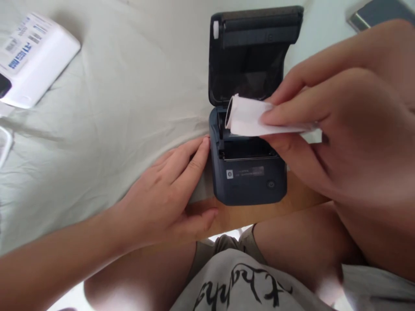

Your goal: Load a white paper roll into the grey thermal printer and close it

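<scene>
A dark blue label printer stands near the table's front edge, its lid raised and its inner bay partly visible. My right hand pinches a small white paper roll above the open bay. The roll's hollow end faces left, and the roll hides part of the bay. My left hand lies on the cloth to the left of the printer, fingers spread, with its fingertips at the printer's left side. Nothing is in it.
A pale green cloth covers the table, with a wooden edge showing in front. At the upper left lies a white device with a printed label. A dark object lies at the upper right.
</scene>
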### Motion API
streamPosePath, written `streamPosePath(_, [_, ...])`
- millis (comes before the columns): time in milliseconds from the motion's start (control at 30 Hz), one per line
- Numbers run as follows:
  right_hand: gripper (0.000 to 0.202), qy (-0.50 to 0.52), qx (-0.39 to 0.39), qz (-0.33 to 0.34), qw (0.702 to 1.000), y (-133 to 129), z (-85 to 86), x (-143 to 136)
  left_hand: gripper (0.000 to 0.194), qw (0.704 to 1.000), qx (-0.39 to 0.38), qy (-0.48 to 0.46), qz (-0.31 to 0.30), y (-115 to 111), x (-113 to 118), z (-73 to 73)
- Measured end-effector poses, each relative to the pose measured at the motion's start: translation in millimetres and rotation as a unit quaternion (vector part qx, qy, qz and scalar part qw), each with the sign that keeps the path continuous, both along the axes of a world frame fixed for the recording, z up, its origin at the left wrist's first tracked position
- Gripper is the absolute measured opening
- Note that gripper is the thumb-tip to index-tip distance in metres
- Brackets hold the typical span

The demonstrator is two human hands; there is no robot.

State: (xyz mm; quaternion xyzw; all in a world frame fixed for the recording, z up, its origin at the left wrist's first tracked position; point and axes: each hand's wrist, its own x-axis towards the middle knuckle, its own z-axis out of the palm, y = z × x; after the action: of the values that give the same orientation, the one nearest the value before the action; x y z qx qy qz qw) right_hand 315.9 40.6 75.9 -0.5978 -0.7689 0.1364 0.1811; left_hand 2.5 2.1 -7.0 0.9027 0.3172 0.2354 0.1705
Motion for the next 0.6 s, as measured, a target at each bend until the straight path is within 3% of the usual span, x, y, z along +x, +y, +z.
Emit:
streamPosePath(33, [0.050,-0.018,0.030,0.056,0.998,-1.8,-0.6,-9.1,0.102,1.000,-0.001,-0.003,-0.001,0.7,-0.5,0.6])
streamPosePath(100, [0.042,-0.061,0.099,0.108,0.987,-5.8,-3.3,-15.5,0.106,1.000,-0.019,0.007,-0.019,3.1,-2.5,3.4])
streamPosePath(233, [0.031,-0.082,0.167,0.138,0.973,-7.2,-9.2,-2.4,0.113,0.997,-0.051,0.041,-0.051,7.2,-7.2,10.3])
streamPosePath(400, [0.046,-0.082,0.175,0.122,0.974,-4.8,-14.5,2.7,0.110,0.998,-0.035,0.034,-0.046,6.6,-6.6,10.9])
streamPosePath(600, [0.065,-0.114,0.092,0.145,0.978,-23.4,-16.2,12.9,0.106,0.999,-0.017,0.002,-0.031,4.0,-0.5,6.7])
